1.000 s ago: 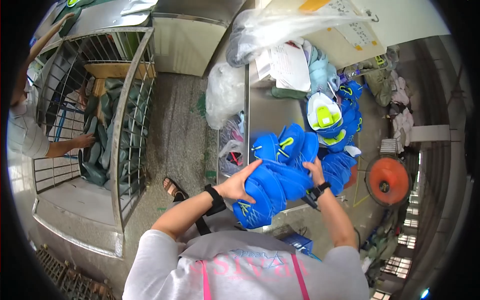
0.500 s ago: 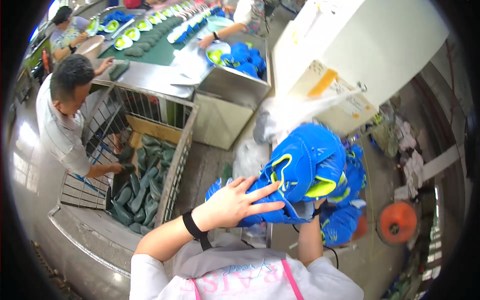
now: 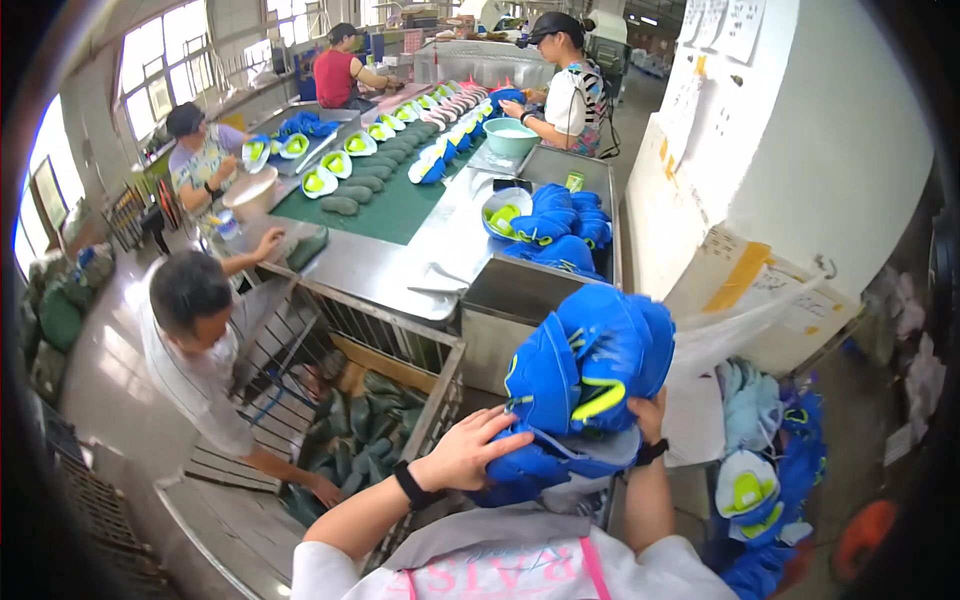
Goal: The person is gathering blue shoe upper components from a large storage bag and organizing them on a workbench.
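Note:
Before my chest I hold a bulky stack of blue shoe uppers (image 3: pixel 590 360) with lime-green trim. My left hand (image 3: pixel 475 448) is pressed against the stack's near left side, its fingers curved over the lowest upper. Around the right edge wraps my right hand (image 3: pixel 650 415), partly hidden behind the blue material. Past the stack, a metal tray (image 3: pixel 617 215) on the bench's right end carries more blue uppers (image 3: pixel 568 215). Beside them is a white bowl (image 3: pixel 487 222) with lime-green pieces.
At left a wire cart (image 3: pixel 450 385) contains dark green shoe lasts (image 3: pixel 375 430); a person (image 3: pixel 195 340) reaches into it. Beyond, several people sit along a green conveyor (image 3: pixel 400 225). White boxes (image 3: pixel 775 290) stand at right, with further blue uppers (image 3: pixel 800 440) below and an orange round object (image 3: pixel 865 535).
The view has tilted up, bringing more of the bench into sight. The stack remains between my hands and has turned more upright. The person's hand has gone deeper among the lasts.

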`<state>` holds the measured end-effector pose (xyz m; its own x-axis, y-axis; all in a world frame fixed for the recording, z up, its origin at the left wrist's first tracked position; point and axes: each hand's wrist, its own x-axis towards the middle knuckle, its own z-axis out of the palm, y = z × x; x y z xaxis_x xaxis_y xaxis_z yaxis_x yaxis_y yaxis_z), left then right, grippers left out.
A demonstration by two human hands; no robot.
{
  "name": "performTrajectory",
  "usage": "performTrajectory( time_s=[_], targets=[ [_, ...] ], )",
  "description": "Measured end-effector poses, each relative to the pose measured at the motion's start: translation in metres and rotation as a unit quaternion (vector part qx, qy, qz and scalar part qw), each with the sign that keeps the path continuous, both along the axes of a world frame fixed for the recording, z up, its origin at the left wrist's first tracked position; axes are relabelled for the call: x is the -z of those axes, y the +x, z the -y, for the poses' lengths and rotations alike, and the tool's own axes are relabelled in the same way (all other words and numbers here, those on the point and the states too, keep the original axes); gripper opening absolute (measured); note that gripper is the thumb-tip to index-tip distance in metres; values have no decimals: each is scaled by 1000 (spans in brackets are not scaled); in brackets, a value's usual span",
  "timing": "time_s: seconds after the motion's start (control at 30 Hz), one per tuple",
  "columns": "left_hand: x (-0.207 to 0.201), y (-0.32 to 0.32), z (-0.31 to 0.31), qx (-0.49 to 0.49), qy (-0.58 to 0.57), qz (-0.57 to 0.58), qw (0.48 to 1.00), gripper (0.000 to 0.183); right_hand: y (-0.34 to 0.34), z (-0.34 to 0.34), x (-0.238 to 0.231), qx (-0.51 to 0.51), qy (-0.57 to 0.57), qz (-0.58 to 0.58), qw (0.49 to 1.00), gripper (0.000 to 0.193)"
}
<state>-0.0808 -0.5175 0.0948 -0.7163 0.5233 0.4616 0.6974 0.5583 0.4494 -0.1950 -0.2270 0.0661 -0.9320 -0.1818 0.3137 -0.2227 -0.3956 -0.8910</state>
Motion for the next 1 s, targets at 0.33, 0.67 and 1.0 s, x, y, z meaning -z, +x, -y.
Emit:
performTrajectory(
  time_s=[0.33, 0.67, 1.0],
  targets=[
    [-59, -204, 69, -159, 166, 55, 972, 116, -270, 128, -137, -122, 95, -92, 984, 52],
    [-48, -311, 154, -232, 164, -49, 958, 118, -392, 236, -164, -200, 111, -164, 960, 50],
    [35, -421, 240, -277, 257, 23, 926, 110, -521, 337, -89, -209, 219, -198, 932, 50]
  ],
)
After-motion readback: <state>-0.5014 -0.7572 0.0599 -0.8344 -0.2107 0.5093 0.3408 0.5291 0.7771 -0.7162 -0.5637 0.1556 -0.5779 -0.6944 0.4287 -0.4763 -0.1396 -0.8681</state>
